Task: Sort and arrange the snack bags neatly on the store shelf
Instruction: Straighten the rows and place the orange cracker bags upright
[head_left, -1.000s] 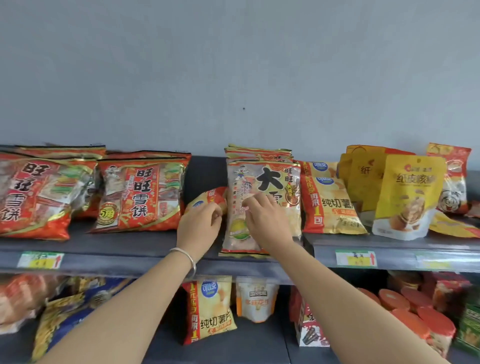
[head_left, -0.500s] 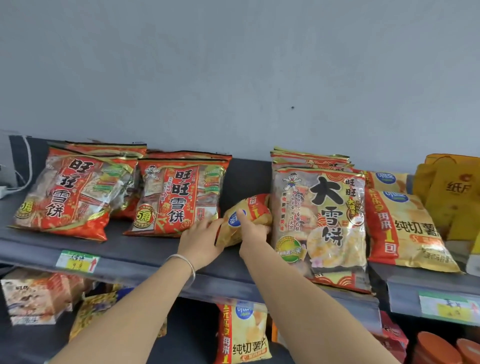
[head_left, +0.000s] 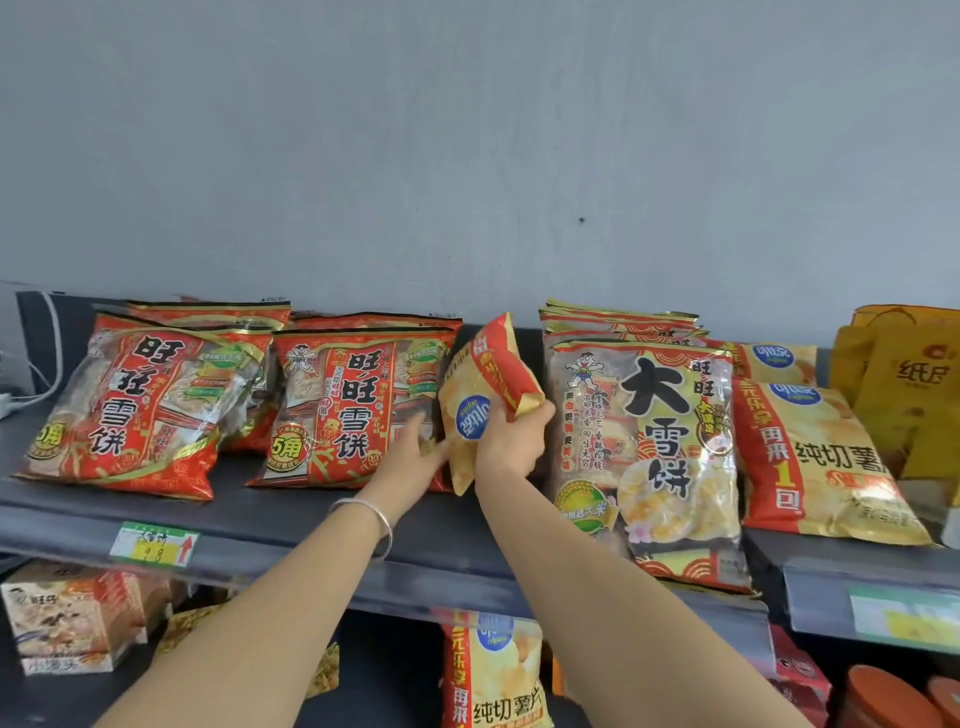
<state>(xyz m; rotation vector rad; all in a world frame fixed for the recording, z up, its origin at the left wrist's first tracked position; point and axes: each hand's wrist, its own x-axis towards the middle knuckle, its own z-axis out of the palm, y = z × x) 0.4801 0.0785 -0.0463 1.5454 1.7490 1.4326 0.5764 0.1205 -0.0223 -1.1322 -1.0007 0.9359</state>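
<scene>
The right hand grips a small yellow-and-red chip bag, fingers curled round its lower right part, and holds it upright and upside down above the top shelf, in the gap between two groups of rice cracker bags. The left hand, with a silver bracelet on its wrist, lies just left of it with fingers straight, their tips at the bag's lower left edge; whether they touch it I cannot tell. To the left lean two stacks of red rice cracker bags, to the right a stack of large clear-fronted cracker bags, then a larger chip bag of the same brand. A green-and-yellow price tag sits on the shelf's near edge.
</scene>
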